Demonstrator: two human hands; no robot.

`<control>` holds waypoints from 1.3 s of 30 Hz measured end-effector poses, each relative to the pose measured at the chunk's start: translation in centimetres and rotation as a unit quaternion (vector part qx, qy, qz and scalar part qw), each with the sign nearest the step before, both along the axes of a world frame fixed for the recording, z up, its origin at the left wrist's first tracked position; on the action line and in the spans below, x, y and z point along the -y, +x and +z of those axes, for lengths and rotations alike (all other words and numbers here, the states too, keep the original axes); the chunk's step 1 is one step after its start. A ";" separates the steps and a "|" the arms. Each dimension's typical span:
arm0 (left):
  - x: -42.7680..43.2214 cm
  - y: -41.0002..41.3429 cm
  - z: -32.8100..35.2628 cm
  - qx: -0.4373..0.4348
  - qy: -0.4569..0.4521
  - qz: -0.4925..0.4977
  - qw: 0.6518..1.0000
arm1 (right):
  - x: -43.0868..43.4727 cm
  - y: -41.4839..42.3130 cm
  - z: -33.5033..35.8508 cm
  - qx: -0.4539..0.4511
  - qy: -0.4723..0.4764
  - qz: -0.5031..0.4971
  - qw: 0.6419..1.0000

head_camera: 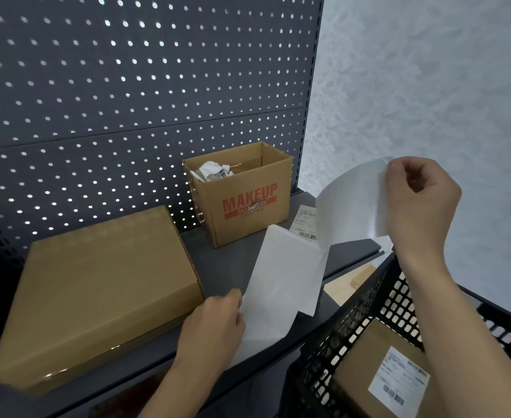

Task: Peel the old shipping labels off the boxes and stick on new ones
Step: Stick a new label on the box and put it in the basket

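A dark pegboard (127, 86) stands behind a grey shelf (194, 257), and on this shelf the open box printed MAKEUP (248, 206) serves here as the reference. Well to the left of the MAKEUP box and nearer to the person lies a big flat cardboard box (97, 294), closed, with no label visible on its top. Inside the MAKEUP box there are crumpled white papers (212, 171), one of them with a barcode.

In front of the MAKEUP box, the left hand (215, 324) holds the lower left edge of a white blank sheet (281, 282); its fingers are curled on the paper. This sheet rises toward the MAKEUP box and joins a second white sheet (350, 203) just to the right of that box. The right hand (420, 200), to the right of the MAKEUP box and raised above the shelf, pinches the upper corner of the second sheet between thumb and bent fingers.

A printed label (304, 221) lies flat on the shelf just beside the right side of the MAKEUP box, partly hidden by the sheets. Far in front and to the right of the MAKEUP box is a black crate (347, 333). In it lies a brown box (369, 366) with a white shipping label (399, 381) stuck on its top.
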State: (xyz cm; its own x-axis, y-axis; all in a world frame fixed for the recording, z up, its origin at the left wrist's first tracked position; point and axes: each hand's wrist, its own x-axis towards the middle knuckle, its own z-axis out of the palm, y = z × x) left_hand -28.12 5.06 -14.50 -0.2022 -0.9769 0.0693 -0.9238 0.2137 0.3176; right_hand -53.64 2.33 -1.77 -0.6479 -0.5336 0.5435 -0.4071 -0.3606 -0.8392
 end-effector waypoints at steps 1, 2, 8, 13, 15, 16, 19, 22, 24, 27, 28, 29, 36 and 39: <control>0.0 0.0 0.1 0.000 -0.002 -0.001 1.000 | -0.1 0.1 0.1 0.001 -0.007 -0.001 1.000; 0.1 -0.1 0.3 0.000 -0.005 -0.002 1.000 | -0.3 0.3 0.1 0.002 -0.016 -0.003 1.000; 0.4 -0.1 1.0 -0.015 -0.024 -0.002 1.000 | -0.8 0.7 0.4 0.003 -0.026 0.019 0.999; 0.8 0.0 0.9 -0.071 -0.015 -0.025 0.997 | -1.4 2.3 0.0 -0.033 -0.024 0.072 0.997; 0.7 0.0 1.1 -0.110 -0.011 -0.029 0.993 | -1.6 3.2 -0.1 -0.040 -0.031 0.092 0.994; 0.7 0.0 1.3 -0.132 -0.012 -0.032 0.991 | -1.7 3.8 0.0 -0.046 -0.035 0.103 0.993; 0.1 0.2 3.1 -0.247 -0.014 -0.024 0.969 | -1.9 5.5 0.0 -0.086 -0.041 0.138 0.986; -0.1 0.5 5.4 -0.473 0.068 0.002 0.878 | -2.1 7.4 -0.2 -0.126 -0.041 0.173 0.976; 0.0 0.9 6.9 -0.614 0.133 0.025 0.778 | -2.3 8.7 -0.7 -0.166 -0.046 0.193 0.966; 0.2 2.0 8.2 -0.714 0.175 0.053 0.676 | -2.5 10.5 -1.6 -0.256 -0.072 0.220 0.938; 0.2 2.4 8.5 -0.726 0.179 0.056 0.662 | -2.5 11.0 -1.9 -0.284 -0.083 0.226 0.928; 0.2 2.9 8.6 -0.732 0.181 0.057 0.654 | -2.6 11.5 -2.2 -0.308 -0.093 0.233 0.918; 0.0 6.3 8.7 -0.726 0.164 0.059 0.665 | -2.5 14.2 -3.5 -0.410 -0.152 0.310 0.844; -0.2 7.6 8.8 -0.706 0.147 0.059 0.690 | -2.3 15.3 -4.0 -0.445 -0.163 0.325 0.818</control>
